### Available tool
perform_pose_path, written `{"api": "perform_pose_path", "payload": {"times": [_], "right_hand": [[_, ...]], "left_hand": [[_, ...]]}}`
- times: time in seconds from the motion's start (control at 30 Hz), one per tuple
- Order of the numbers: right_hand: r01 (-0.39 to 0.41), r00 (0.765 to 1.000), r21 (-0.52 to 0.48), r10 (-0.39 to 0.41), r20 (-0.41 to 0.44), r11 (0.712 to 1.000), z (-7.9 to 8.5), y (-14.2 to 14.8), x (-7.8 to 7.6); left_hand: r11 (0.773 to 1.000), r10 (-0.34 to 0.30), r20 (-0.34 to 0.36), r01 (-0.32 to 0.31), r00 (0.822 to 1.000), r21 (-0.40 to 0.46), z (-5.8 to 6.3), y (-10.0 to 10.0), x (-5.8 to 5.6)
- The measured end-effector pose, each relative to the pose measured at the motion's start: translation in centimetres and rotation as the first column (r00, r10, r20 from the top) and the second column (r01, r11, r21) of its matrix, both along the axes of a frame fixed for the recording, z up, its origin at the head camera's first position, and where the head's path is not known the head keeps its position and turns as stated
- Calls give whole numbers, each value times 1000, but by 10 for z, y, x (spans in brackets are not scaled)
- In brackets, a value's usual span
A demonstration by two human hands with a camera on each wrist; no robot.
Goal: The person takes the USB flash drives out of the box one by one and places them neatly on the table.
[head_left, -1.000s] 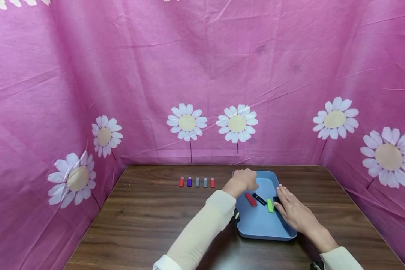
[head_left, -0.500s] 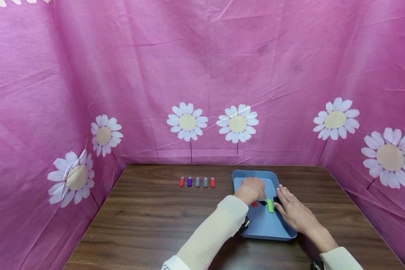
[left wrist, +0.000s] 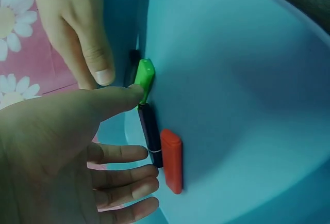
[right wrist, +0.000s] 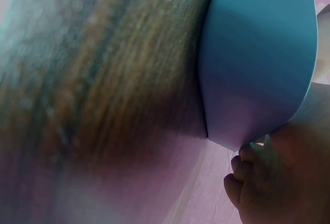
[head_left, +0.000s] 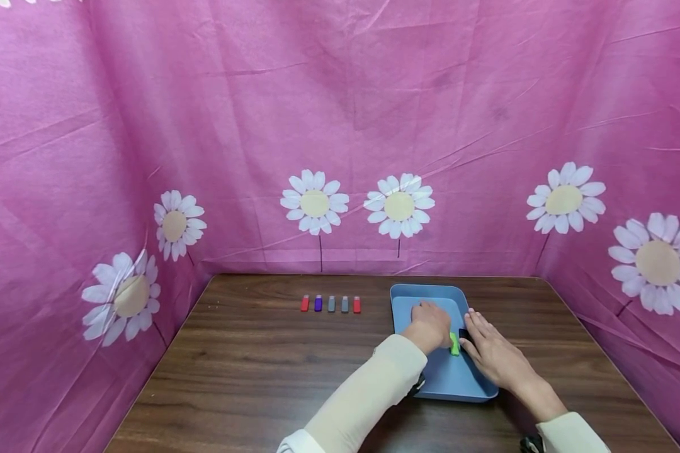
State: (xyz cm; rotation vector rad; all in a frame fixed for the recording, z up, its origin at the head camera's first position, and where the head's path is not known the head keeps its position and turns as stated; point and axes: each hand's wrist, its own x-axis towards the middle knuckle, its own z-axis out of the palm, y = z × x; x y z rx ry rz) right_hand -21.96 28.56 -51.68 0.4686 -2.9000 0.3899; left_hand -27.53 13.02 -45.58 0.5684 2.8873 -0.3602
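My left hand [head_left: 432, 326] is inside the blue tray [head_left: 453, 385], palm down, its fingers apart. In the left wrist view, a black USB stick [left wrist: 149, 133] lies between the thumb and the fingertips, with a red USB stick [left wrist: 171, 162] beside it. The thumb tip overlaps a bright green USB stick [left wrist: 145, 74]; whether it touches cannot be told. My right hand [head_left: 495, 353] rests with straight fingers on the tray's right rim, next to another black stick [head_left: 464, 338] partly hidden by it. In the head view, my left hand covers the red stick and the nearer black one.
On the brown wooden table [head_left: 249, 365], left of the tray, stands a neat row of USB sticks: a red one [head_left: 305, 304], a purple one [head_left: 318, 304], two grey ones [head_left: 338, 305] and another red one [head_left: 357, 306]. A pink flowered cloth [head_left: 340, 126] hangs around the table.
My left hand has moved from the tray's far left corner rightward and nearer, over the red and black sticks. My right hand has stayed on the rim.
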Motion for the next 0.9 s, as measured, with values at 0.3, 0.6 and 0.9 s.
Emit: {"api": "perform_pose_path", "payload": {"times": [0.3, 0.6, 0.9], "right_hand": [[16, 999, 3, -16, 38, 1000, 2, -1, 1], [4, 1000, 0, -4, 4, 1000, 2, 0, 1], [13, 999, 9, -13, 35, 1000, 1, 0, -1]], "left_hand": [[999, -49, -35, 49, 998, 2, -7, -1, -1], [999, -47, -8, 47, 999, 19, -7, -4, -4], [996, -54, 5, 53, 999, 68, -8, -6, -5]]}}
